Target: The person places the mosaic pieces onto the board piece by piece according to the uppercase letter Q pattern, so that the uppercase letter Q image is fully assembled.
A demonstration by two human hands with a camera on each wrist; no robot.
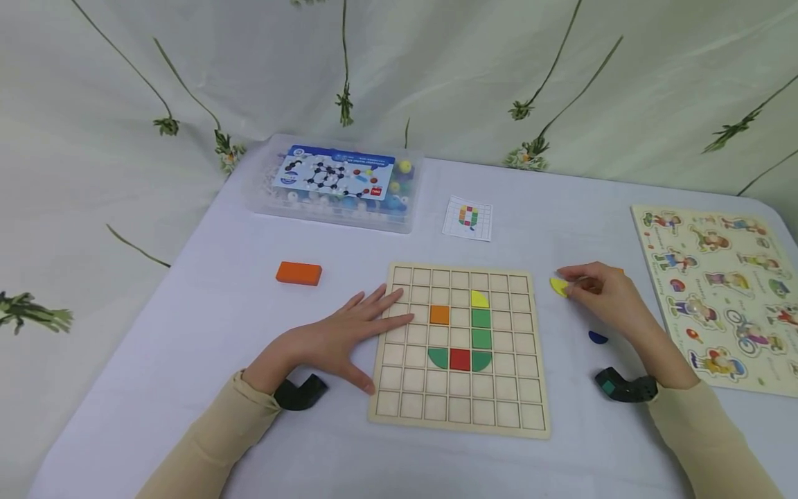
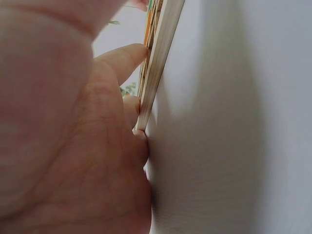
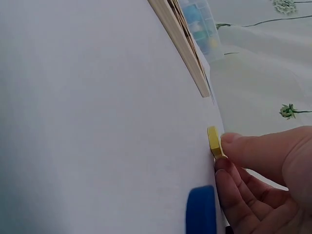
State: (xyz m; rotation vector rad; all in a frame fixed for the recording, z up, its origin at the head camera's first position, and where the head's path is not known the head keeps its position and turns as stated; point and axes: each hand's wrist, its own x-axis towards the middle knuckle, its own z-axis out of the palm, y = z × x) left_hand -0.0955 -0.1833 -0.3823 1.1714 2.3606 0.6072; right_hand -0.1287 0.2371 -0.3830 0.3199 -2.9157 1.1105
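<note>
A square wooden grid board [image 1: 460, 402] lies on the table in the head view. Set in its cells are an orange square [image 1: 439, 315], a yellow quarter-round tile [image 1: 479, 299], a red square [image 1: 460, 360] and several green tiles [image 1: 481, 338]. My left hand [image 1: 333, 339] rests spread over the board's left edge, its fingers straight. To the right of the board, my right hand [image 1: 605, 294] pinches a yellow tile [image 3: 213, 140] with a rounded edge between thumb and fingers, at the tabletop. A dark blue tile [image 1: 598, 337] with a curved side lies just below that hand.
An orange block [image 1: 299, 273] lies left of the board. Behind it stands a clear plastic box [image 1: 337, 213] of coloured beads. A small pattern card [image 1: 467, 218] lies beyond the board. At the far right is a picture puzzle board [image 1: 723, 291]. An orange bit [image 1: 619, 271] shows behind my right hand.
</note>
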